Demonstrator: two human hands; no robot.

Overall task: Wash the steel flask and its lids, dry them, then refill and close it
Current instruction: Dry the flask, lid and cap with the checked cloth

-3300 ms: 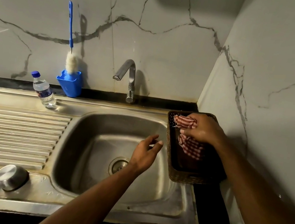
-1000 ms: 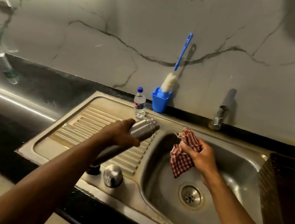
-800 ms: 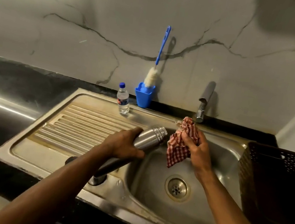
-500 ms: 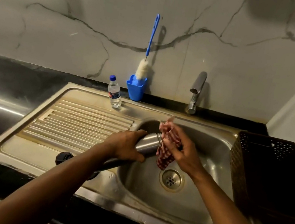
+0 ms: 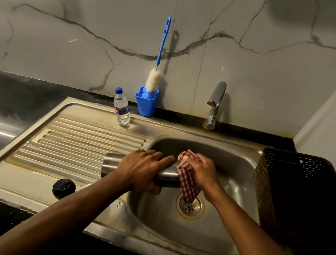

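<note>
Holding the steel flask [image 5: 111, 165] on its side over the left edge of the sink [image 5: 207, 234], the left hand [image 5: 144, 171] wraps its fingers round the middle of it. The flask's flat bottom points left, out over the ribbed draining board [image 5: 65, 150]. Its other end points right and is hidden under a red and white checked cloth [image 5: 187, 184]. The right hand [image 5: 201, 173] grips that cloth tight, bunched round the end of the flask. A loose corner of the cloth hangs down above the drain hole [image 5: 189, 205].

A black lid [image 5: 63, 189] lies on the flat front part of the draining board, near the left arm. A bit of something shiny shows just beside it, mostly hidden by the arm, so what it is cannot be told.

At the back of the draining board stands a small clear water bottle [image 5: 121, 107] with a blue cap. It looks nearly full of water. Just beside it, against the marble wall, is a blue cup [image 5: 146, 102]. A long bottle brush [image 5: 159, 59] stands in it, fluffy white end down and blue handle up, leaning on the wall. The tap [image 5: 215, 104] is behind the sink bowl, and no water runs from it.

A dark basket [image 5: 263, 188] with small holes sits just right of the sink. Its inside is too dark to see.
</note>
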